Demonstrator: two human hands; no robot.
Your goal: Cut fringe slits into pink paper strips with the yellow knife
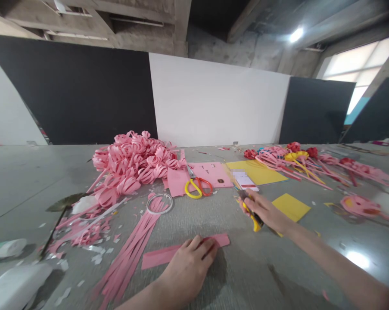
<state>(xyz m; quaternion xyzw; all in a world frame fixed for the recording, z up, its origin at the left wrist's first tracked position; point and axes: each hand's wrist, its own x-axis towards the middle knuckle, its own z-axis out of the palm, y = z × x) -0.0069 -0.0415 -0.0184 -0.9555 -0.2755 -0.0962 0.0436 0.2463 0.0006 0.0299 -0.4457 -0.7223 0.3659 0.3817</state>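
My left hand rests with bent fingers on a flat pink paper strip, gripping it near its right part. Its fingertips are partly hidden. Raised at the right, my right hand is closed around pliers with yellow-and-black handles; their jaws point up and left and are hard to make out. Beyond the hands lie scissors with one yellow and one red handle, against pink sheets. A bundle of long pink strips spreads left of my left hand, with a roll of tape on its far end.
Curled pink paper flowers are heaped at the back left. A phone lies on yellow paper, near a smaller yellow sheet. More paper flowers lie back right. At the left are a bottle and paper scraps.
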